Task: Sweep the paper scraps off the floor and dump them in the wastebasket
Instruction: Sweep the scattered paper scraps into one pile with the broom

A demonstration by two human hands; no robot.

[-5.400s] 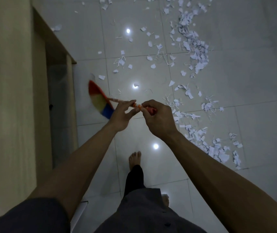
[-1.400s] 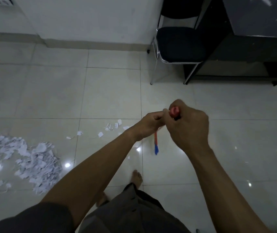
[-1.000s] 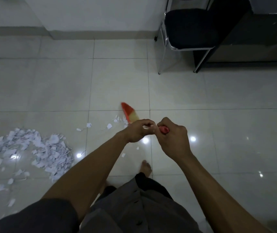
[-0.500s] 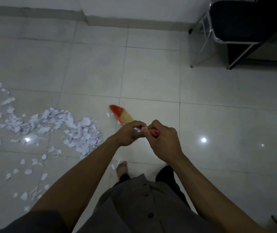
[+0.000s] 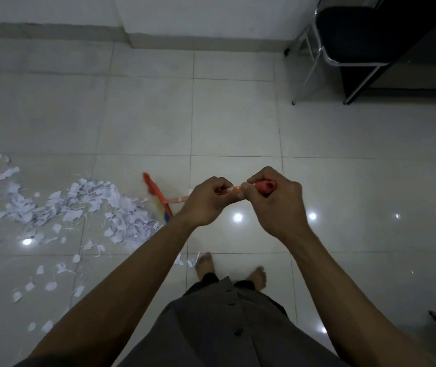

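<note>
Paper scraps [image 5: 84, 205] lay heaped on the floor [image 5: 238, 123] at left, broom head [image 5: 156, 195] touching the pile's right edge; 2 hands sat close together, left hand [image 5: 206, 203] pinching the thin handle [image 5: 178, 199], right hand [image 5: 273, 205] wrapped round its red end, probably to steer short strokes; wastebasket unseen.

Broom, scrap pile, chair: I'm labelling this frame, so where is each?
broom [image 5: 155, 194], head view, on its multicoloured bristle head.
paper scrap pile [image 5: 129, 219], head view, on the heap's dense right end.
chair [image 5: 344, 30], head view, on its black seat.
</note>
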